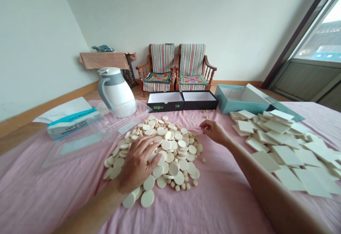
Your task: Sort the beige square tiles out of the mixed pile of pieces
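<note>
A heap of pale round wooden discs (pixel 174 169) lies on the pink cloth, with small wooden cubes (pixel 177 187) mixed in and along its edges. My left hand (pixel 138 161) rests on the left part of the heap, fingers stretched out and thumb apart; nothing shows in its grasp. Just right of the heap, my right hand (pixel 213 131) hovers low over the cloth with its fingers curled in and the tips close together. Whatever it may hold is too small or hidden to make out. A few stray cubes (pixel 207 116) lie beyond that hand.
Square pale tiles (pixel 287 154) are piled at the right. Behind stand two black boxes (pixel 165 106) (pixel 200 105) and a light blue box (pixel 239 104). At the left are a white-and-grey jug (pixel 121 95), a clear plastic tray (pixel 77 155) and a tissue pack (pixel 71 122).
</note>
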`<state>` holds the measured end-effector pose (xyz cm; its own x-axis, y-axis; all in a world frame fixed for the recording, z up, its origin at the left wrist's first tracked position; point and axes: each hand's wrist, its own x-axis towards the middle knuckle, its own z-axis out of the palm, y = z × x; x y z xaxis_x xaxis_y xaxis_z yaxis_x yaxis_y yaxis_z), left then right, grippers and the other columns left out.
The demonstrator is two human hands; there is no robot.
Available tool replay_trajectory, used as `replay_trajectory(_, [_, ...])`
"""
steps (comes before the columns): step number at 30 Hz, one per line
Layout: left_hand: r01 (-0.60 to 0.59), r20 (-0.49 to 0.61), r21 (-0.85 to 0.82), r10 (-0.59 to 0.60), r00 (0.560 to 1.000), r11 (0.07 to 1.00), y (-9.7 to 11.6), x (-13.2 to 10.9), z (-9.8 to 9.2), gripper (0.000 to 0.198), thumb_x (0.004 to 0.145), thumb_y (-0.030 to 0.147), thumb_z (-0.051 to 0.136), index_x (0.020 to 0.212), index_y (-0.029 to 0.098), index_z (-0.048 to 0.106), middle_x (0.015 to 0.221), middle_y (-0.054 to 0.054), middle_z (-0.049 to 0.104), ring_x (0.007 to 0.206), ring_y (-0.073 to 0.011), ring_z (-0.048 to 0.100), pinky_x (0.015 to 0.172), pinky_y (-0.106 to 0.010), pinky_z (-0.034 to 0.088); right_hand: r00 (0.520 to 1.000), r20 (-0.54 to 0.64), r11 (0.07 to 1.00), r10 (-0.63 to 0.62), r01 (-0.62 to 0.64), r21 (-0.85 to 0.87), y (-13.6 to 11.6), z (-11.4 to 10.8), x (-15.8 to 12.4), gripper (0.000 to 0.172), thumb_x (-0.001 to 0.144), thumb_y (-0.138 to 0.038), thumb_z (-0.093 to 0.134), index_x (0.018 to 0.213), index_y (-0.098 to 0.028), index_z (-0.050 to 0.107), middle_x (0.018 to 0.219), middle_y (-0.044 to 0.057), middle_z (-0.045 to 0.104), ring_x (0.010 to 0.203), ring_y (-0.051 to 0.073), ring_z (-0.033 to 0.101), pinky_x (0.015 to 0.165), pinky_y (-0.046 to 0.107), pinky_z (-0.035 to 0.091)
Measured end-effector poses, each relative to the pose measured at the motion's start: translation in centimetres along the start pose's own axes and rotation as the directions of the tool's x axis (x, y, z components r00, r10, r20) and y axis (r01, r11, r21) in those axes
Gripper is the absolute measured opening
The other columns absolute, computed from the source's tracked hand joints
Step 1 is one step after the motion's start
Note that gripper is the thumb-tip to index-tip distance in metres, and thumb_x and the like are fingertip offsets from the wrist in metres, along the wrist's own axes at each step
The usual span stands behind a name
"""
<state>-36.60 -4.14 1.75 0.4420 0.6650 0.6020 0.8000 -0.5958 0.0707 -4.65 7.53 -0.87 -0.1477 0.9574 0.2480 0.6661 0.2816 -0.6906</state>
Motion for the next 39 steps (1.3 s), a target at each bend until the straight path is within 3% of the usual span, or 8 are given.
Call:
replay_trajectory(3, [0.004, 0.006, 0.000, -0.004, 1.000, 1.000, 0.0, 0.0, 0.0, 0.026, 0.088, 0.027, 0.056, 0.112, 0.019, 0.060, 0.119, -0.008, 0.061, 0.118, -0.0237, 0.049, 0.103, -0.044, 0.039, 0.977, 0.195, 0.996, -0.086, 0.092, -0.022, -1.5, 0.6, -0.6, 0.017, 0.069, -0.014, 0.057, 0.084, -0.017, 0.064, 0.078, 0.003, 0.068, 0.064, 0.012, 0.060, 0.057, 0.022, 0.046])
replay_trajectory(10, [0.006, 0.007, -0.008, -0.006, 1.000, 1.000, 0.0, 0.0, 0.0, 0.025, 0.088, 0.027, 0.055, 0.111, 0.019, 0.061, 0.118, -0.008, 0.061, 0.117, -0.0239, 0.051, 0.102, -0.044, 0.040, 0.975, 0.203, 0.994, -0.087, 0.098, -0.044, -1.8, 1.0, -0.9, 0.010, 0.073, -0.016, 0.056, 0.080, -0.016, 0.064, 0.070, 0.003, 0.067, 0.062, 0.013, 0.061, 0.055, 0.021, 0.044])
replay_trajectory(14, [0.003, 0.004, -0.008, -0.003, 1.000, 1.000, -0.1, -0.1, 0.1, 0.025, 0.088, 0.027, 0.056, 0.111, 0.019, 0.061, 0.118, -0.008, 0.061, 0.117, -0.0239, 0.050, 0.103, -0.044, 0.040, 0.997, 0.041, 0.994, -0.060, 0.063, -0.085, -0.6, 1.3, -0.4, 0.009, 0.068, -0.013, 0.056, 0.074, -0.018, 0.061, 0.066, 0.000, 0.064, 0.060, 0.012, 0.059, 0.055, 0.022, 0.044])
replay_trajectory(19, [0.004, 0.011, 0.000, -0.004, 1.000, 1.000, -0.1, -0.1, 0.1, 0.026, 0.089, 0.027, 0.056, 0.113, 0.019, 0.060, 0.119, -0.008, 0.061, 0.117, -0.0240, 0.050, 0.103, -0.045, 0.039, 0.966, -0.257, 0.997, 0.034, -0.049, -0.053, -0.3, 0.6, 0.1, 0.018, 0.074, -0.016, 0.051, 0.088, -0.017, 0.061, 0.094, 0.007, 0.067, 0.068, 0.012, 0.062, 0.062, 0.025, 0.049])
replay_trajectory(23, [0.004, 0.012, 0.000, -0.004, 1.000, 1.000, -0.1, 0.0, 0.0, 0.025, 0.089, 0.028, 0.056, 0.112, 0.018, 0.060, 0.118, -0.008, 0.061, 0.116, -0.0243, 0.050, 0.102, -0.045, 0.040, 0.997, -0.029, 0.997, -0.066, 0.067, 0.039, -1.3, 0.3, -0.2, 0.010, 0.074, -0.018, 0.055, 0.079, -0.017, 0.064, 0.079, 0.004, 0.067, 0.068, 0.014, 0.062, 0.063, 0.026, 0.050])
replay_trajectory(27, [0.008, 0.019, 0.000, -0.008, 1.000, 1.000, 0.0, -0.1, 0.0, 0.025, 0.089, 0.027, 0.055, 0.112, 0.019, 0.060, 0.118, -0.008, 0.061, 0.116, -0.0242, 0.050, 0.102, -0.044, 0.040, 0.962, 0.232, 0.989, -0.145, 0.133, 0.066, -2.2, 0.7, -0.8, 0.016, 0.073, -0.015, 0.057, 0.086, -0.017, 0.067, 0.086, 0.004, 0.067, 0.069, 0.012, 0.061, 0.062, 0.024, 0.049])
replay_trajectory(35, [0.010, 0.014, -0.007, -0.010, 1.000, 1.000, -0.1, -0.1, 0.1, 0.025, 0.089, 0.027, 0.055, 0.112, 0.019, 0.060, 0.118, -0.008, 0.061, 0.116, -0.0236, 0.050, 0.102, -0.044, 0.040, 0.965, 0.204, 0.986, -0.162, 0.168, -0.012, -1.9, 1.0, -0.9, 0.012, 0.071, -0.012, 0.054, 0.078, -0.016, 0.062, 0.074, 0.002, 0.065, 0.064, 0.012, 0.059, 0.058, 0.022, 0.046])
replay_trajectory(39, [0.008, 0.019, -0.002, -0.008, 1.000, 1.000, -0.1, -0.2, 0.1, 0.025, 0.089, 0.028, 0.055, 0.113, 0.019, 0.060, 0.118, -0.008, 0.061, 0.116, -0.0237, 0.050, 0.101, -0.044, 0.040, 0.996, 0.043, 0.996, -0.076, 0.078, -0.044, -0.5, 1.1, -0.3, 0.006, 0.071, -0.015, 0.054, 0.074, -0.018, 0.057, 0.068, 0.001, 0.064, 0.059, 0.012, 0.059, 0.054, 0.022, 0.044])
